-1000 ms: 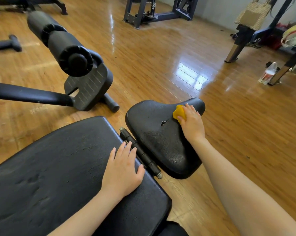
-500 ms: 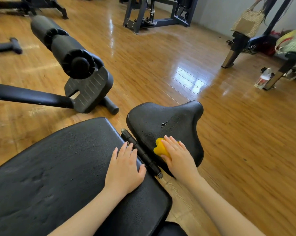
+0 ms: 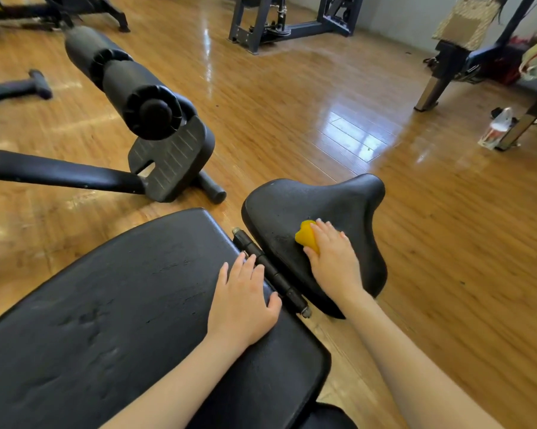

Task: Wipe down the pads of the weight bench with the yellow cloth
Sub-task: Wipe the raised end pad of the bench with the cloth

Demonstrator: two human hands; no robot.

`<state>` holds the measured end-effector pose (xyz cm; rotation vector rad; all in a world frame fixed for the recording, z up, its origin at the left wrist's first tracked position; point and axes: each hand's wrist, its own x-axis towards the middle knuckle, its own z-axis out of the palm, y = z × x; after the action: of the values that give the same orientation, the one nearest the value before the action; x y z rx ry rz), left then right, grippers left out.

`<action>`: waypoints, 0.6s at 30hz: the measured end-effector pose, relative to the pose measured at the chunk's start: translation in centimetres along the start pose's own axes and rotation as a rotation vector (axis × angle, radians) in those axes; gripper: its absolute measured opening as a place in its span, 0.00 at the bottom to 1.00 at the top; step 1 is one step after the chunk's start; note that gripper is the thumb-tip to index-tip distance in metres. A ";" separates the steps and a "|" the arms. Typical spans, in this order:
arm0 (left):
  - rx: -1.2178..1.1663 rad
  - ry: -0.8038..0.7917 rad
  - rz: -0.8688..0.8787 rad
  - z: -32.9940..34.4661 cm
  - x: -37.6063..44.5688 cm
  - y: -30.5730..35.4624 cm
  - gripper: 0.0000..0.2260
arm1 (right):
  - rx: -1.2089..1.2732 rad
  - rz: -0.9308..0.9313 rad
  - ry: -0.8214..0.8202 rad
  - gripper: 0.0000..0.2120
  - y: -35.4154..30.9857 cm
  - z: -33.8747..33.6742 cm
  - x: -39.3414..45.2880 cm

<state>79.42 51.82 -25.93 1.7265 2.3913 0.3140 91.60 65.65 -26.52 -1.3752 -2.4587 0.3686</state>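
The weight bench has a small black seat pad and a large black back pad, joined by a metal hinge bar. My right hand presses a bunched yellow cloth onto the middle of the seat pad; most of the cloth is hidden under my fingers. My left hand lies flat, fingers spread, on the near corner of the back pad beside the hinge bar, holding nothing.
A black foam leg roller and its footplate stand on the wooden floor to the left. A machine frame is at the back. Bench legs, bags and a bottle sit at the far right.
My right hand slid the cloth from the seat pad's far tip back to its near edge, then forward again to the middle. My left hand stayed put.
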 end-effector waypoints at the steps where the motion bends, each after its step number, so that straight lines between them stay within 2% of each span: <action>1: -0.006 -0.002 0.000 0.0 -0.1 0.0 0.26 | -0.008 -0.036 0.001 0.26 -0.8 0.3 -1.4; 3: -0.073 0.012 0.013 -0.1 -0.1 0.1 0.25 | -0.006 -0.061 -0.005 0.28 -1.3 0.7 -3.2; 5: -0.256 0.053 0.002 -0.6 -0.1 0.0 0.22 | 0.068 -0.019 -0.012 0.30 -0.7 0.5 -3.6; 7: -0.397 0.069 -0.044 -1.6 -0.1 -0.5 0.20 | 0.085 -0.085 -0.017 0.30 0.2 0.1 -3.6; 10: -0.203 0.047 -0.050 -3.4 1.2 -2.8 0.25 | -0.057 -0.306 -0.005 0.31 0.8 0.4 -3.6; 13: 0.011 0.022 -0.108 -4.6 2.5 -6.0 0.30 | -0.098 -0.412 -0.001 0.27 0.5 0.3 -2.7; 15: 0.051 -0.010 -0.152 -4.3 2.5 -7.4 0.31 | -0.052 -0.424 -0.030 0.23 0.4 -0.1 -1.8; 18: 0.121 0.007 -0.134 -3.3 1.8 -7.8 0.31 | 0.048 -0.314 -0.103 0.22 1.1 -0.7 1.4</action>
<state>70.91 50.90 -24.94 1.6041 2.5638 0.1600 92.09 67.48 -26.07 -0.9506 -2.6743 0.4288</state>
